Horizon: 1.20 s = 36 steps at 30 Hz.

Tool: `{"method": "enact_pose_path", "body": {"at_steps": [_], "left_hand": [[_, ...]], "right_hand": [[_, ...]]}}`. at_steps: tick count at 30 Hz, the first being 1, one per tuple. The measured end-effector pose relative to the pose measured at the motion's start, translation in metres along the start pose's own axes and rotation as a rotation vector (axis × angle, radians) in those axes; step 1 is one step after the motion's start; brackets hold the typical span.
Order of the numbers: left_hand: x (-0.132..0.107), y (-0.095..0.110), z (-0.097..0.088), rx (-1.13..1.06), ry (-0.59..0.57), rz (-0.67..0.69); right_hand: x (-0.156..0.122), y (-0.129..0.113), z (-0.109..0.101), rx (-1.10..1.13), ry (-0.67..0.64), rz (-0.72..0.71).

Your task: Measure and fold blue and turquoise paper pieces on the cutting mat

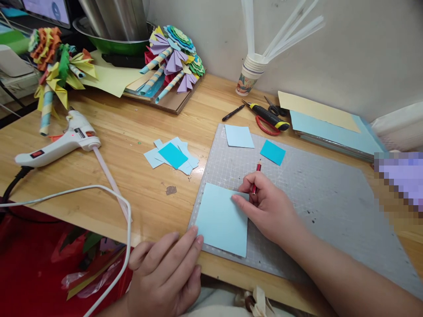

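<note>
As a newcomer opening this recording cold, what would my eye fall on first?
Probably the bright paper flowers: one bunch at the upper left, another atop the stacked sheets by the wall. Next, the large pale blue square at the near left of the grey cutting mat, with the left hand at its lower left edge and the right hand, holding a red pencil, at its upper right corner.

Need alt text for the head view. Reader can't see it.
A person's right hand holds a red pencil at the top right corner of a light blue paper square on a gray cutting mat, with the left hand at its lower left edge. Two smaller papers lie farther back on the mat; a white glue gun lies at the picture's left.
</note>
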<state>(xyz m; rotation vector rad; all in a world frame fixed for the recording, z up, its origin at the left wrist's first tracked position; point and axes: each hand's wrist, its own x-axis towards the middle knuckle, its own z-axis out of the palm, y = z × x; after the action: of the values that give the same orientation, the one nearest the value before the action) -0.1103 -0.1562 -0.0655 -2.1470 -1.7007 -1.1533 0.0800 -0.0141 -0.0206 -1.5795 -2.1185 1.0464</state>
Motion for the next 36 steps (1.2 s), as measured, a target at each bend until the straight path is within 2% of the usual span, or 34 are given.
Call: {"method": "enact_pose_path", "body": {"at_steps": [10, 14, 17, 19, 21, 26, 28, 30, 32, 34, 36], "left_hand": [[0.003, 0.005, -0.004, 0.071, -0.078, -0.009], [0.007, 0.006, -0.005, 0.083, -0.096, -0.01], [0.013, 0.006, -0.006, 0.063, -0.105, 0.0], [0.018, 0.005, -0.007, 0.047, -0.108, 0.013], [0.021, 0.005, -0.006, 0.048, -0.11, 0.025], [0.021, 0.005, -0.004, 0.066, -0.1, 0.03], [0.021, 0.004, -0.004, 0.067, -0.097, 0.037], [0.02, 0.002, -0.005, 0.065, -0.098, 0.047], [0.02, 0.001, -0.005, 0.058, -0.101, 0.053], [0.02, -0.001, -0.004, 0.049, -0.099, 0.052], [0.02, -0.001, -0.002, 0.049, -0.092, 0.053]], "right_hand": [[0.0, 0.005, -0.001, 0.05, 0.014, -0.041], [0.0, 0.01, -0.012, 0.041, 0.223, -0.161], [-0.004, 0.004, -0.021, 0.254, 0.323, -0.273], [-0.006, -0.007, -0.023, 0.44, 0.268, -0.298], [-0.007, -0.021, -0.019, 0.603, 0.143, -0.241], [-0.001, -0.05, 0.013, 0.956, -0.272, 0.041], [0.006, -0.054, 0.026, 1.057, -0.362, 0.169], [0.015, -0.053, 0.033, 1.106, -0.335, 0.206], [0.021, -0.048, 0.033, 1.067, -0.252, 0.158], [0.023, -0.042, 0.028, 0.946, -0.199, 0.089], [0.019, -0.037, 0.023, 0.794, -0.215, 0.044]]}}
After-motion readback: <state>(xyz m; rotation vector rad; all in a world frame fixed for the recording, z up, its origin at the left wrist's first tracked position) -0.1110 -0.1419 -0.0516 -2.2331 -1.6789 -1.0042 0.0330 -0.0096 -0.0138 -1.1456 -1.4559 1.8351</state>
